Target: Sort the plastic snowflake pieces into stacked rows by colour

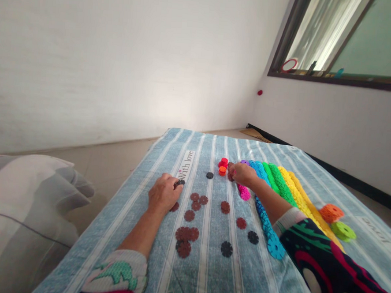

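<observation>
My left hand (162, 193) rests on the striped blanket (181, 274), fingers curled, pinching a black toothed disc (180, 182) at its tips. My right hand (242, 172) reaches farther out, fingers closed beside a small pile of red and orange discs (223, 165) and the far end of the rows of stacked discs. Those rows lie side by side: magenta (245, 192), blue (266, 226), green (279, 182), yellow (295, 192). Dark red discs (187, 233) and black discs (226, 249) lie scattered between my arms.
An orange disc stack (331, 212) and a green one (342, 230) sit to the right of the rows. A grey pillow (22, 215) lies at the left. White walls and a window (348, 36) stand beyond the bed.
</observation>
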A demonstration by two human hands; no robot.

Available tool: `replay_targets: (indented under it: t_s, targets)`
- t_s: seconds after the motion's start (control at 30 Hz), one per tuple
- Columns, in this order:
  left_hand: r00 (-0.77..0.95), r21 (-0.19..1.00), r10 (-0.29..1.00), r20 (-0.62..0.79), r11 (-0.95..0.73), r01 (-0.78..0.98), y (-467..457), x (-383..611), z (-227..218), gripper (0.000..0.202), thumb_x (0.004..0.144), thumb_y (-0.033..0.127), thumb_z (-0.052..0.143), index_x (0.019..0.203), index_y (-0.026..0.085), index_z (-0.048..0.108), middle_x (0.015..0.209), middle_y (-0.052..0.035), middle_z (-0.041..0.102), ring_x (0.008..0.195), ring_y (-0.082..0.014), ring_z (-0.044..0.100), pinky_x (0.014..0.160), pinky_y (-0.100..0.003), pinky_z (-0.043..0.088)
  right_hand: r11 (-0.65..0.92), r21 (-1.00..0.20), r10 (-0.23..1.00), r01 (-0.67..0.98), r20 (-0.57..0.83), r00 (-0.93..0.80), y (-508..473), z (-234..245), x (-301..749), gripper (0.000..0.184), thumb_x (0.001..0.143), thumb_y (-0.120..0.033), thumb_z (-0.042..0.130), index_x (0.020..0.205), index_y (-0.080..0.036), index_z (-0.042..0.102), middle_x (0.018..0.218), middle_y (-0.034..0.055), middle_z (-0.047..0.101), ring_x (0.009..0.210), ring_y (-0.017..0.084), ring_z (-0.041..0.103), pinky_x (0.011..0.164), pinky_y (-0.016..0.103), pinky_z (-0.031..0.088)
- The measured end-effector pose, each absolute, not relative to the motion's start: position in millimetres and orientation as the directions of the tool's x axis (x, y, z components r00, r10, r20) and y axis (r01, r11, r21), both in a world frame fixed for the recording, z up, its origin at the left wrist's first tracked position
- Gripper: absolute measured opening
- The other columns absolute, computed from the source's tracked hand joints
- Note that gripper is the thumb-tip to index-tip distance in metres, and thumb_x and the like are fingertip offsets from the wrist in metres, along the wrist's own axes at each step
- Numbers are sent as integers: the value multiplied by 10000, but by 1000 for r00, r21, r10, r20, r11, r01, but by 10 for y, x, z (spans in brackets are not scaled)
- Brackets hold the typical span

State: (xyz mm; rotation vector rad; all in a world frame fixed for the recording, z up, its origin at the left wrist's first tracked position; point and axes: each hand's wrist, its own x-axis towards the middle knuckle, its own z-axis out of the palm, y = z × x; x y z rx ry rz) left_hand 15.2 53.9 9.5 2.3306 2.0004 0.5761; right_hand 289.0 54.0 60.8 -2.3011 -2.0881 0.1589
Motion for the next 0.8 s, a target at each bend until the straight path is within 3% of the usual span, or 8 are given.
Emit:
replay_targets:
  t_s: [0.2,0.37,0.47,0.6,0.8]
  targets:
    - [104,262,959,262,-175,949,534,155,105,276,843,376,478,930,236,700,1062,-41,624,979,-199,591,778,-295,475,-66,-72,998,995,12,67,282,695,2850,248,860,-188,500,982,-225,713,991,78,716,941,222,654,727,274,422]
    - [113,261,959,260,-182,948,536,151,100,295,844,382,466,940,228,699,1080,-50,622,998,-212,592,779,-307,476,-31,-106,999,994,34,35,-235,553,2731,279,890,-302,510,1109,-220,664,982,73,722,948,220,654,736,273,409]
    - [112,259,960,255,-179,949,543,153,98,301,843,384,461,951,230,696,1089,-48,625,1003,-211,593,782,-306,474,-15,-141,1000,990,-9,14,-596,399,2640,254,902,-303,480,1050,-224,672,891,57,731,879,203,670,690,262,389]
    - [113,256,960,256,-180,950,552,154,110,306,846,384,449,936,230,697,1091,-46,630,998,-209,598,792,-304,474,-33,-86,997,996,-74,27,-896,321,2583,216,893,-288,479,941,-212,676,878,74,733,854,217,678,647,268,364]
    - [116,253,961,252,-181,951,565,149,115,317,840,385,448,951,228,701,1108,-49,630,1001,-214,601,790,-309,481,-65,-70,995,995,-85,59,-931,332,2612,201,893,-282,477,919,-221,667,883,66,736,867,224,683,637,269,356]
